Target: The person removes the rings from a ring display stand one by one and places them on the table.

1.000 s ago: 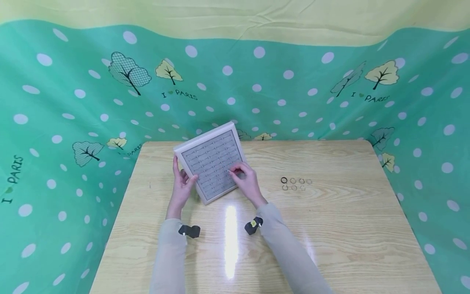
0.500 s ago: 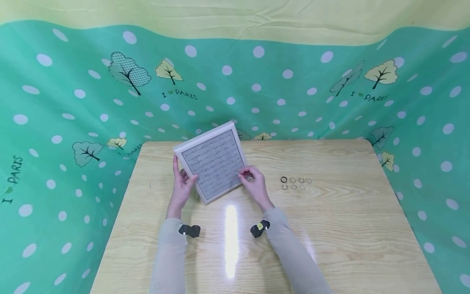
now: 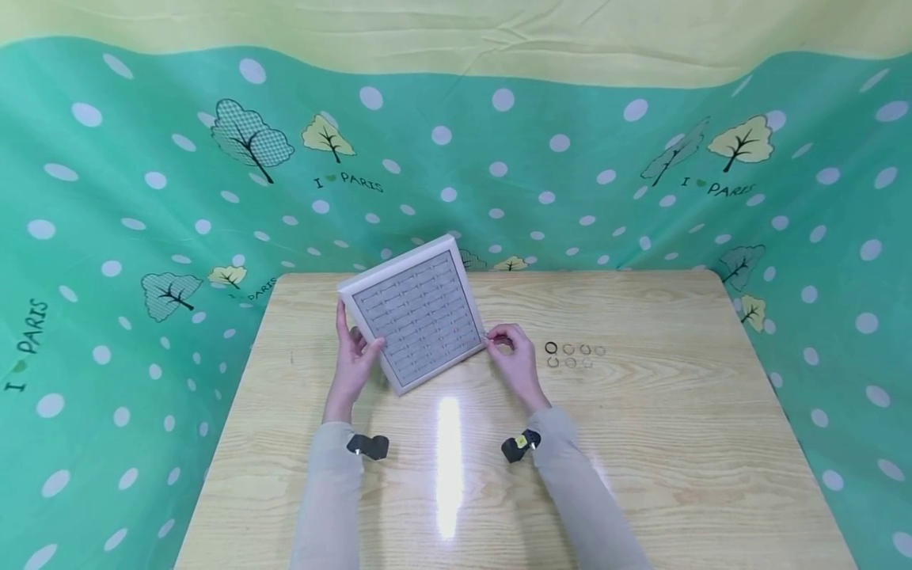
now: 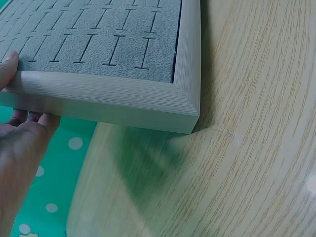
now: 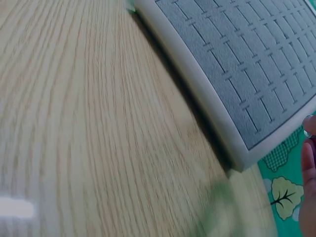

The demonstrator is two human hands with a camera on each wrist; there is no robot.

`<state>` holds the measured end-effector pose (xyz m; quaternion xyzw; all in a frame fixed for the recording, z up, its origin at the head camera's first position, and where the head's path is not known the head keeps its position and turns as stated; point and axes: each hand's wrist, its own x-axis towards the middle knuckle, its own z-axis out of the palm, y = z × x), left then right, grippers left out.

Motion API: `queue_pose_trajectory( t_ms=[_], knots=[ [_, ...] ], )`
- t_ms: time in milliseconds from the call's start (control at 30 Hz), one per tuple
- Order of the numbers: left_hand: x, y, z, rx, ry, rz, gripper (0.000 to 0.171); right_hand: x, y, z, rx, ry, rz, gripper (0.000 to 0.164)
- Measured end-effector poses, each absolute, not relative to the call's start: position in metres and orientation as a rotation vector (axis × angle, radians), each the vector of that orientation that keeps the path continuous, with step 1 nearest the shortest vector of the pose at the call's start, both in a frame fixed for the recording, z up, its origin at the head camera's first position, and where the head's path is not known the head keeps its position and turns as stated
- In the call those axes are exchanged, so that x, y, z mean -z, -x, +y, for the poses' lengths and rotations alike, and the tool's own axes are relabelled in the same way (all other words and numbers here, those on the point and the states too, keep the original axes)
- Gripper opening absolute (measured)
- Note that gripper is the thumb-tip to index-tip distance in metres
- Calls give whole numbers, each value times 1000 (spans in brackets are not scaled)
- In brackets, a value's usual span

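A ring display tray point(image 3: 420, 317) with a pale frame and a grey slotted foam pad is held tilted up off the table. My left hand point(image 3: 354, 366) grips its left side, the thumb on top of the frame and the fingers underneath, as the left wrist view also shows. At the tray's lower right corner, my right hand point(image 3: 516, 364) pinches a small shiny ring point(image 5: 307, 133) between thumb and fingertips; most of it is hidden. In the foam no rings are visible in the slots.
Several rings lie in two rows on the wooden table point(image 3: 677, 443), right of my right hand; one dark ring point(image 3: 551, 347) stands out among them. A green dotted cloth point(image 3: 456, 174) hangs round the table's back and sides.
My right hand, pinching the small ring, has moved right across the tray from over the foam to its lower right corner. The left hand and tray have stayed put.
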<state>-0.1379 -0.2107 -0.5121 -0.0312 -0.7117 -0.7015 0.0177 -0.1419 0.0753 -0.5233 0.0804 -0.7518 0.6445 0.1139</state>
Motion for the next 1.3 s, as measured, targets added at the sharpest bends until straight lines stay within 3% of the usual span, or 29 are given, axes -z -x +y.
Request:
queue_pose_trajectory(
  t_ms=[1300],
  knots=[
    [512, 138, -211, 2197, 115, -2194, 97, 545, 132, 170, -1800, 107, -2277, 15]
  ],
)
